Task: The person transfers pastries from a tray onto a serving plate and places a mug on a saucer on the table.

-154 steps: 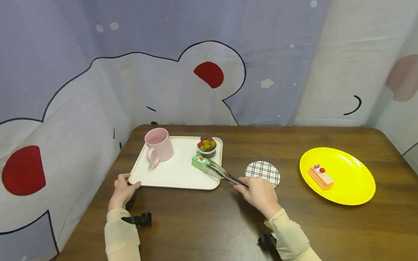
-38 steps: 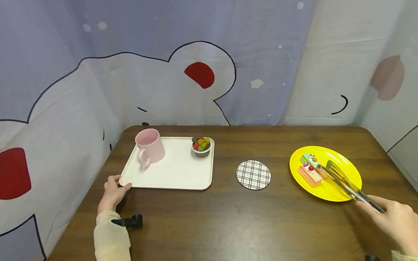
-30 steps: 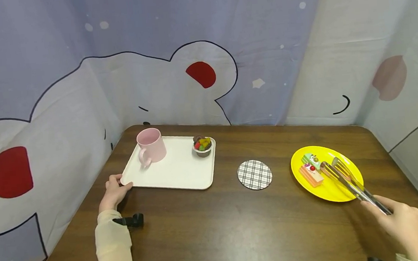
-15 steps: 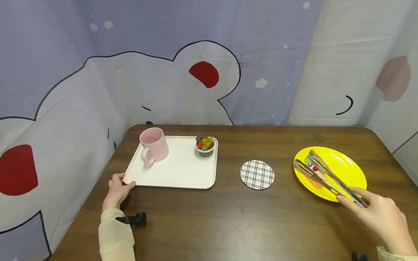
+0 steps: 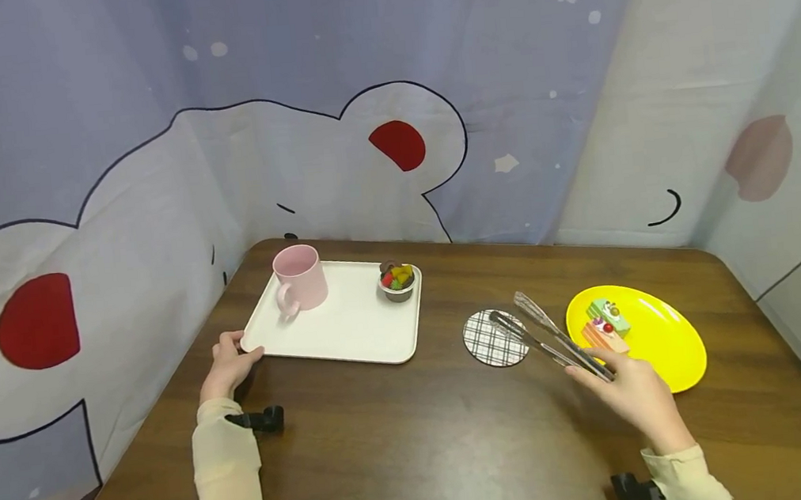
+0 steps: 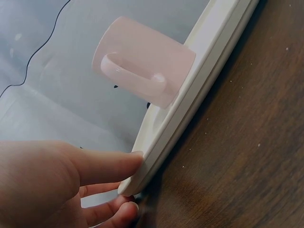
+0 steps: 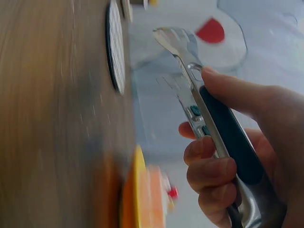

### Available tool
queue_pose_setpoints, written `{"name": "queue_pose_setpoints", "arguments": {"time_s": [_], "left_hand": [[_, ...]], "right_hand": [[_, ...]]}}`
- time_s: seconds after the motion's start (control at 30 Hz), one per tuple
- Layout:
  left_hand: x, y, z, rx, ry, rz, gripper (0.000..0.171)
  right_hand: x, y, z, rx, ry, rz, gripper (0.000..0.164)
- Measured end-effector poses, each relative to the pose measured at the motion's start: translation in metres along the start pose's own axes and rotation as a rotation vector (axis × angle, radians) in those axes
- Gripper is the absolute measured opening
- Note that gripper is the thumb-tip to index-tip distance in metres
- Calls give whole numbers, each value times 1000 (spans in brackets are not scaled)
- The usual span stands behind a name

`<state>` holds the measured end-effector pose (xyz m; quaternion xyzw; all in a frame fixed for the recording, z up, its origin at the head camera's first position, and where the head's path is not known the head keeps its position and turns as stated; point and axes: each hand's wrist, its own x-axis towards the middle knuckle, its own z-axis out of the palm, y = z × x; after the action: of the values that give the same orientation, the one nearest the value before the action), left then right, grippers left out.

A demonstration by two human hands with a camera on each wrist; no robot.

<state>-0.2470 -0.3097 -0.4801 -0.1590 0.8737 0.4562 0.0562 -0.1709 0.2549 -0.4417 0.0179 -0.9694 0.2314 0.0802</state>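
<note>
My left hand [image 5: 228, 366] pinches the near left corner of the white tray [image 5: 336, 335]; in the left wrist view the thumb lies on the rim, with fingers under the corner. A pink mug [image 5: 303, 278] and a small fruit-topped cupcake [image 5: 397, 280] stand on the tray. With my right hand [image 5: 635, 396] I hold metal tongs [image 7: 223, 128] by their dark handles. Their tips are parted with nothing between them, over the checked round coaster [image 5: 484, 350] in the head view. On the yellow plate [image 5: 666, 346] lie a green cake slice [image 5: 608, 315] and an orange one [image 5: 604, 337].
The brown wooden table [image 5: 417, 439] runs back to a patterned curtain [image 5: 502, 98] behind and at the sides. The coaster lies between the tray and the plate.
The green cake slice went from the tray to the plate, carried in the tongs. The tongs then let go of it, and my right hand has swung left off the plate. My left hand stays put.
</note>
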Motion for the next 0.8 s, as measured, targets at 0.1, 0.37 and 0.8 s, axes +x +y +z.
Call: {"name": "queue_pose_setpoints", "arguments": {"time_s": [0.1,0.37,0.8], "left_hand": [[0,1,-1,-5,3,4,64],[0,-2,0,-8,7,8,64],[0,-2,2,-21,33,8,61]], "right_hand": [[10,-15,13,56,-31,-67,47],[33,-39,34,178,-162,-122,50],[59,-69,60,387,-303,-154,32]]}}
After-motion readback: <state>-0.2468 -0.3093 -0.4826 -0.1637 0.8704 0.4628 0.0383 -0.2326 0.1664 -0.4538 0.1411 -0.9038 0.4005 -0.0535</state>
